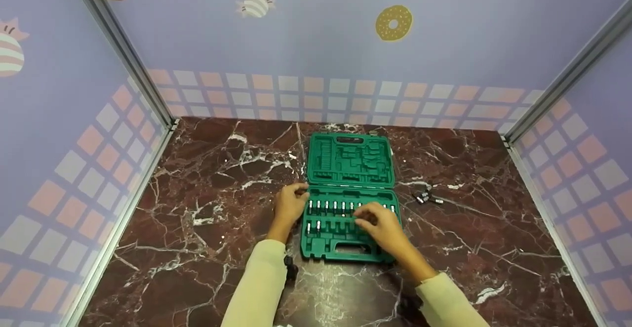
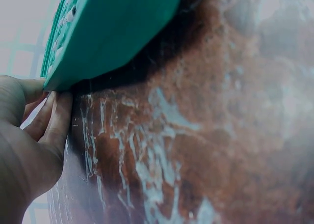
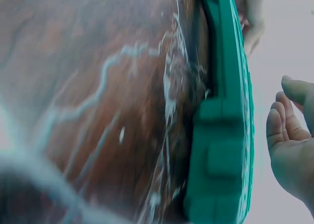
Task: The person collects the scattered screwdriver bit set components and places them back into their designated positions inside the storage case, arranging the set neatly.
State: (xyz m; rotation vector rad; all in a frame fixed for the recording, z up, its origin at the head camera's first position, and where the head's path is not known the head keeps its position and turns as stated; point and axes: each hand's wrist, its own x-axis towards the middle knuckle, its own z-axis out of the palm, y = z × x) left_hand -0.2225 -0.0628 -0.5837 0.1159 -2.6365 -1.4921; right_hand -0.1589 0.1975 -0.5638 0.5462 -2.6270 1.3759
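A green plastic socket case (image 1: 323,249) lies unfolded on the table, its lid (image 1: 351,156) laid back behind the base. Small metal socket bits (image 1: 335,205) stand in a row across the base, and two more bits (image 1: 318,226) occupy the left of the front row. At the case's left edge, my left hand (image 1: 290,203) grips the rim between thumb and fingers; the left wrist view shows the fingers against its side. Over the right half hovers my right hand (image 1: 382,225), fingers loosely bent and thumb apart. Nothing shows between them in the right wrist view. This hand hides part of both rows.
Several loose small dark and metal pieces (image 1: 425,197) lie in a cluster to the right of the case. The dark red marbled table (image 1: 212,193) is bordered by patterned panels (image 1: 316,45) at the back and both sides.
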